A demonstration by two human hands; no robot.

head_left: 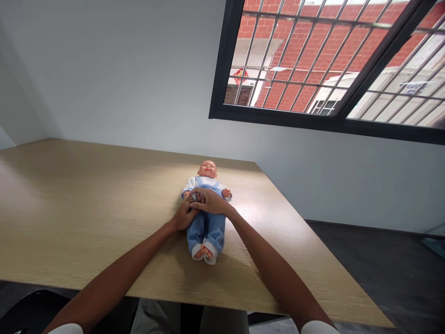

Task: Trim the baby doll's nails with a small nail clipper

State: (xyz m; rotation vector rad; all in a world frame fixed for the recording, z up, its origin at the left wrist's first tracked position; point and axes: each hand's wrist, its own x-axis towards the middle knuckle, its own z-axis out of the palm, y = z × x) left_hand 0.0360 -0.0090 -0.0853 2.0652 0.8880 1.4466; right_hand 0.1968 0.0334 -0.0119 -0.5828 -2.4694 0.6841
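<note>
A baby doll (207,182) in a white top and light blue denim overalls lies on its back on the wooden table (104,222), head toward the wall and bare feet toward me. Both my hands meet over its belly. My left hand (187,214) rests at the doll's side, fingers curled and partly covered. From the other side my right hand (212,202) reaches across, its fingers bent against the left ones. Between the fingers shows a small silvery-white thing (194,197); whether it is a ring or something held, I cannot tell.
The table's right edge (313,232) slants down beside dark floor (354,255). Behind stands a pale wall (139,83) with a dark-framed, barred window (285,116). A black chair (33,308) is at the lower left, and my legs (156,317) are under the near edge.
</note>
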